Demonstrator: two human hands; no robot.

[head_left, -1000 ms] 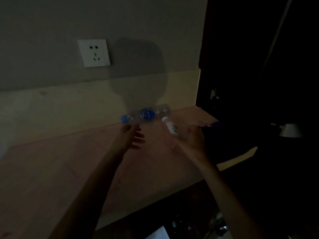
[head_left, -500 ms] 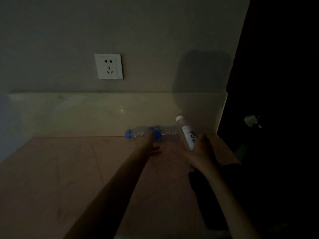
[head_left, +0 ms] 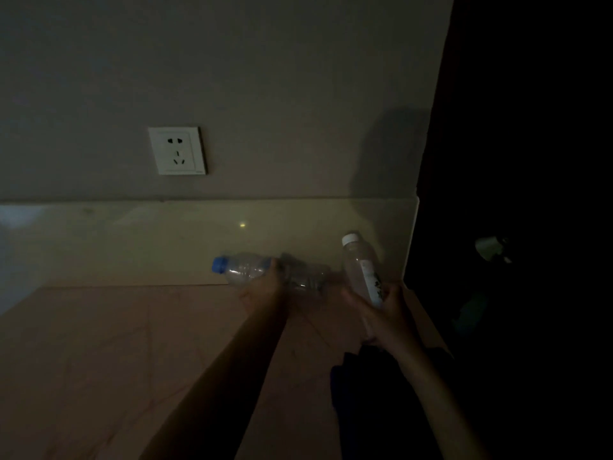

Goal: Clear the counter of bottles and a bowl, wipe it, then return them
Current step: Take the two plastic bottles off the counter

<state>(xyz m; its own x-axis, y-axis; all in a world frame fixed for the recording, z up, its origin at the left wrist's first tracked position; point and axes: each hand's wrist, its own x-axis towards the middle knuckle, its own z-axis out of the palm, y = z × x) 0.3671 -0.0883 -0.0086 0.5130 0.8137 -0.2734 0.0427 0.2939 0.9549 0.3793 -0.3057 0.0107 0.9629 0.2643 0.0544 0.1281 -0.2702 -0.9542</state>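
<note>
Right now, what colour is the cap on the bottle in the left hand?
Blue cap, seen in the head view, on the clear bottle.

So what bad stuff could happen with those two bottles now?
1. The blue-cap bottle lies on its side in the left hand; if that grip slips, it could roll along the counter.
2. The white-cap bottle leans in the right hand, close to the counter's right edge, so it might drop off.
3. The room is very dim, and the dark cloth near the edge is easy to knock off.
</note>
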